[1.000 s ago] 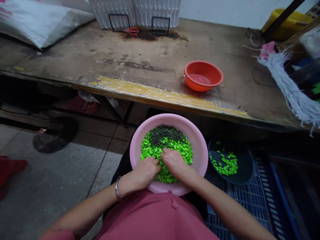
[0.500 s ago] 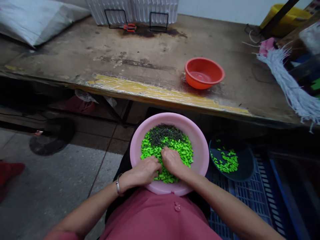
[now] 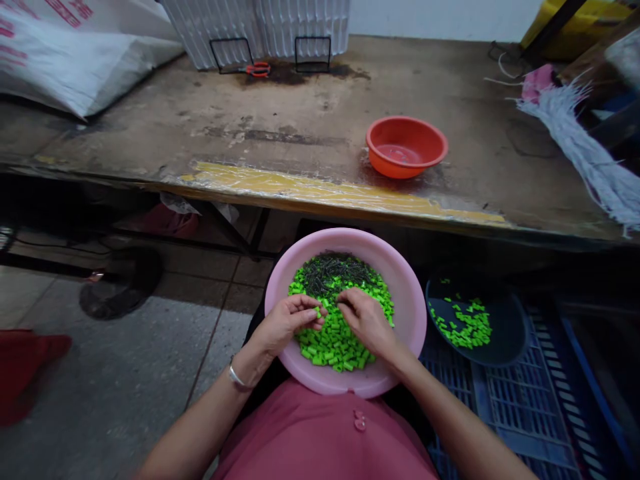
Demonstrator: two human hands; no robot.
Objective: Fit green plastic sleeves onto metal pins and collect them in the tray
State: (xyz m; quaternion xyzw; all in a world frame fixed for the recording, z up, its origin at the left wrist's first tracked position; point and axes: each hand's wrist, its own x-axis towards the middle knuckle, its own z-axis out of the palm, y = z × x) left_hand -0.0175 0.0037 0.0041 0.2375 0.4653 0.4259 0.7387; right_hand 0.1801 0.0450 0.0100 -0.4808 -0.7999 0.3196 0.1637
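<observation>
A pink basin (image 3: 413, 327) rests on my lap. In it lies a heap of small bright green plastic tube pieces (image 3: 337, 347), with a pile of thin dark screw-like pieces (image 3: 340, 268) on top at the far side. My left hand (image 3: 286, 321), a bracelet on its wrist, is over the left of the heap, a green tube piece (image 3: 319, 312) pinched at its fingertips. Opposite it, my right hand (image 3: 367, 319) has thumb and fingers closed at the edge of the dark pile. What those fingers hold is too small to make out.
A worn wooden table (image 3: 310, 110) stands ahead, bearing a red bowl (image 3: 406, 150), orange-handled pliers (image 3: 259, 69) and a white sack (image 3: 95, 63). A dark basin (image 3: 510, 333) with green pieces sits at right on a blue plastic crate (image 3: 525, 407).
My left hand has turned and lifted from the green heap, its fingertips now showing a green piece. My right hand has shifted slightly right. The whole view has shifted a little.
</observation>
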